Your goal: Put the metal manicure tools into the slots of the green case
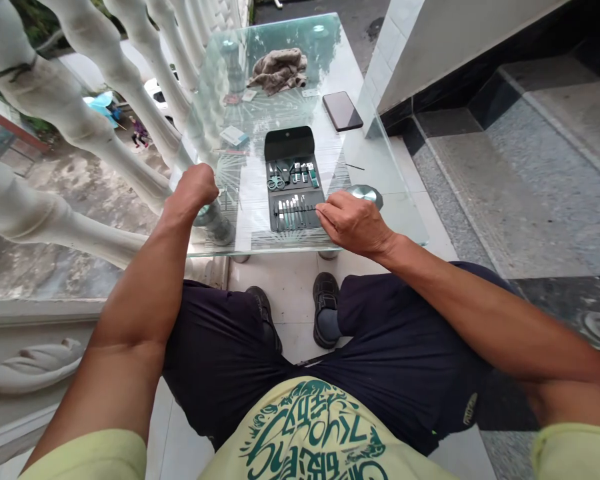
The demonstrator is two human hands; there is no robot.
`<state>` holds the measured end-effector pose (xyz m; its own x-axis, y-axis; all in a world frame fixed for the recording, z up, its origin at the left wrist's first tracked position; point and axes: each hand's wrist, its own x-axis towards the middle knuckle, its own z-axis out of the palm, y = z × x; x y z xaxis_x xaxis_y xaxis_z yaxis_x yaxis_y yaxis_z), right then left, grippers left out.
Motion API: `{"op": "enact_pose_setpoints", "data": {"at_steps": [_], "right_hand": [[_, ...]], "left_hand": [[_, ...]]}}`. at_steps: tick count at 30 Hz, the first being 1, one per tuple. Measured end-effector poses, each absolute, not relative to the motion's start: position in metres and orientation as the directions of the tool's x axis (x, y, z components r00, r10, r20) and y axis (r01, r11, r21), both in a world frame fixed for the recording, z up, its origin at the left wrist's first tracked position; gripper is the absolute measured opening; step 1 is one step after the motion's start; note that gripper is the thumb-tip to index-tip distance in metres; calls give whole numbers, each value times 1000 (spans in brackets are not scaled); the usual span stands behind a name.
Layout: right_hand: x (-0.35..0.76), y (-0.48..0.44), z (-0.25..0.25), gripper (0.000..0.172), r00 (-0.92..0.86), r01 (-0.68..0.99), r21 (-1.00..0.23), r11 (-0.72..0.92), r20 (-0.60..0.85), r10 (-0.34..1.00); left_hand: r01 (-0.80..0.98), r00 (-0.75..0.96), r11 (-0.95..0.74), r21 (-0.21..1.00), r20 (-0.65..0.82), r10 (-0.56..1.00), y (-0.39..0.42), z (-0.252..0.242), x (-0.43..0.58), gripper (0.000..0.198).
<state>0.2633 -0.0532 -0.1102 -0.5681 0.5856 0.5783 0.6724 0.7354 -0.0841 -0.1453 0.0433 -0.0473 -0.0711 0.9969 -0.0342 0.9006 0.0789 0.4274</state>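
Note:
A dark manicure case (292, 187) lies unfolded on the glass table (405, 217). Its upper panel holds small scissors (276, 183) and several nail clippers (305, 175). Slim metal tools (293, 212) stand in a row across the lower panel. At the case's lower right edge is my right hand (353, 220), its thumb and fingers pinched together; what they grip is too small to make out. My left hand (197, 185) is closed at the table's left edge, apart from the case, and its fingertips are hidden.
A phone (343, 111) lies toward the table's right side, with a crumpled brown cloth (280, 70) farther back. Left of the case is a small blue-and-white box (234, 136). White balusters (115, 147) line the left; stone steps (460, 160) rise on the right.

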Motion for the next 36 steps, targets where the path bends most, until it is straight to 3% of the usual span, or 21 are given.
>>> {"op": "enact_pose_setpoints", "data": {"at_steps": [3,9,11,16,18,21,24,27,30,36], "right_hand": [[269,-48,-107,37,-525,717,-85,692,587,616],[275,-40,-104,40,-488,758,-66,649,604,630],[275,-41,-103,39,-487,756,-69,651,605,630],[268,-46,-100,41,-476,728,-98,678,641,603],[263,-49,-99,41,-482,710,-114,695,641,598],[253,-54,-97,39,-510,685,-115,720,630,586],[245,-57,-96,38,-582,652,-2,758,639,502],[241,-60,-96,39,-673,602,121,790,608,420],[245,-62,-98,41,-719,567,155,809,572,395],[254,-65,-108,31,-718,531,175,829,613,331]], "left_hand": [[922,-264,276,272,-79,961,45,-42,-139,54],[942,-252,273,198,-123,960,31,-23,-137,51],[908,-305,332,253,-140,942,26,-15,-138,45],[557,-260,336,759,-225,939,16,-2,-128,18],[435,-187,291,852,-230,955,12,-2,-116,17],[365,-41,230,902,-231,972,1,-7,-87,23],[294,92,203,934,-239,967,-14,-13,-49,28],[127,174,271,954,-291,941,-30,-17,-13,23],[3,234,375,927,-365,901,-41,-20,8,20],[21,296,437,899,-423,857,-48,-25,13,26]]}}
